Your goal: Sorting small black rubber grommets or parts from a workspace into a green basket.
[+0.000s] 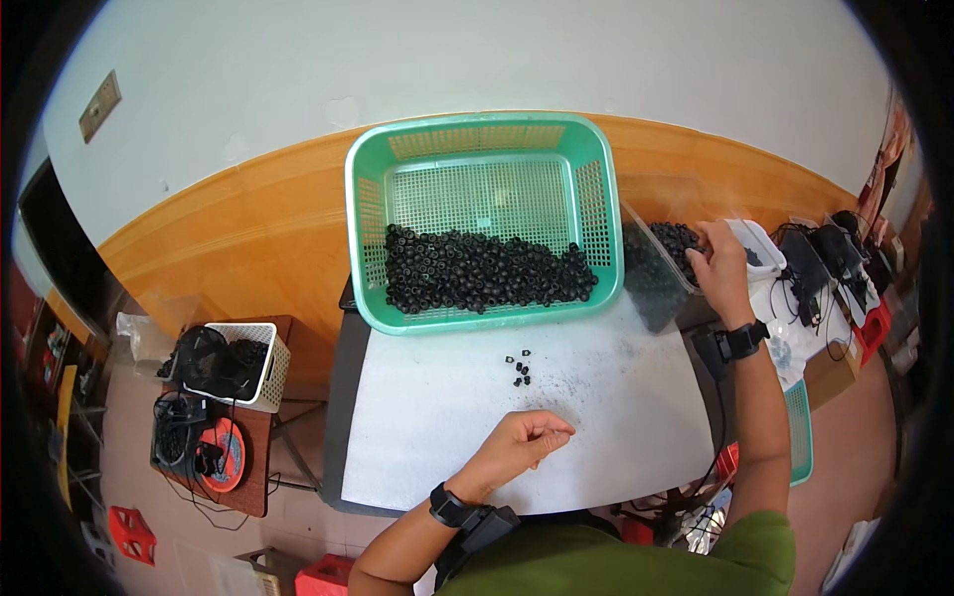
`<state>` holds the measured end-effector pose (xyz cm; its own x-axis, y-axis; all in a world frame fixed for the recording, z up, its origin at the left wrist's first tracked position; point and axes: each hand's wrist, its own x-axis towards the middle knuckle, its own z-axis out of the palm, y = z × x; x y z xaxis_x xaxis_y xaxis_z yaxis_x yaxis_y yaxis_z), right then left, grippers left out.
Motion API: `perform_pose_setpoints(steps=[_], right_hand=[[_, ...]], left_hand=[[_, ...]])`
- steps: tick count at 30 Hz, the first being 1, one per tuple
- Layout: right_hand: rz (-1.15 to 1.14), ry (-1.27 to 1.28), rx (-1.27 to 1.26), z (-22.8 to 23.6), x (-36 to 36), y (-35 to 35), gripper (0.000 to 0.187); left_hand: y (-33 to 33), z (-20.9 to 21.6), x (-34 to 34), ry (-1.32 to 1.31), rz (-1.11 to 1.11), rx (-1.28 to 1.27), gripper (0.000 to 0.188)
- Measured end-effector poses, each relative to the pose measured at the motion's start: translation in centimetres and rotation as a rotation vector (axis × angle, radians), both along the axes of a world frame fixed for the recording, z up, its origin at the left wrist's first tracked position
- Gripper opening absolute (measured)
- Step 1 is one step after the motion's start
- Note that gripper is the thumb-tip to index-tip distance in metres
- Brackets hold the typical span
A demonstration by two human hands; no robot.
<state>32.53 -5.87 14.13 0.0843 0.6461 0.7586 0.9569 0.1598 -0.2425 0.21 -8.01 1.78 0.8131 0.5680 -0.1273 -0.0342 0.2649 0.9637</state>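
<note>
Over the front part of the white-topped table, my left hand (pixel 521 443) hovers with its fingers curled and the thumb pressed to them. Whatever it may pinch is too small to see. My right hand (pixel 723 266) reaches to the clear plastic box (pixel 656 283), its bent fingers at the small black parts (pixel 674 238) inside; the fingertips are partly hidden. Several small black pieces (pixel 520 368) lie loose on the tabletop (pixel 427 417), beyond my left hand. Behind them a green mesh basket (pixel 487 323) holds a heap of small black ring-like parts (pixel 477 273).
A white container (pixel 763 250) and cables stand right of the clear box. On the left, a brown side table (pixel 256 437) bears a white basket (pixel 273 372) and an orange-red dish (pixel 229 457). Red stools (pixel 131 534) stand on the floor. A wall closes off the far side.
</note>
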Motion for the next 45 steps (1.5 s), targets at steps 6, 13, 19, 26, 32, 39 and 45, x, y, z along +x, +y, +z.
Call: perform_pose_setpoints(steps=[6,13,19,26,32,39,45], right_hand=[[0.573,-0.116,-0.092,-1.4,-9.4,2.7,0.021],[0.596,-0.178,-0.513,-6.7,-17.5,10.5,0.016],[0.617,-0.208,-0.451,-7.9,-18.4,12.1,0.008],[1.013,0.818,-0.892,-5.1,-16.5,6.4,0.010],[1.024,0.303,-0.565,-5.6,-16.1,1.0,0.021],[0.917,0.214,-0.403,-6.2,-17.1,-1.5,0.023],[0.859,0.097,-0.210,-7.3,-17.4,-1.8,0.030]], left_hand=[[0.2,-0.3,-0.6,-0.078,0.330,-0.075,0.011],[0.9,-0.2,-0.7,-0.162,0.507,-0.089,0.012],[1.1,-0.4,-0.9,-0.178,0.538,-0.106,0.012],[0.8,0.0,-1.0,-0.240,0.703,-0.095,0.013],[1.1,0.3,-0.8,-0.427,0.653,-0.119,0.017],[0.8,0.4,-0.6,-0.367,0.623,0.058,0.019],[0.6,0.3,-0.6,-0.370,0.612,0.092,0.018]])
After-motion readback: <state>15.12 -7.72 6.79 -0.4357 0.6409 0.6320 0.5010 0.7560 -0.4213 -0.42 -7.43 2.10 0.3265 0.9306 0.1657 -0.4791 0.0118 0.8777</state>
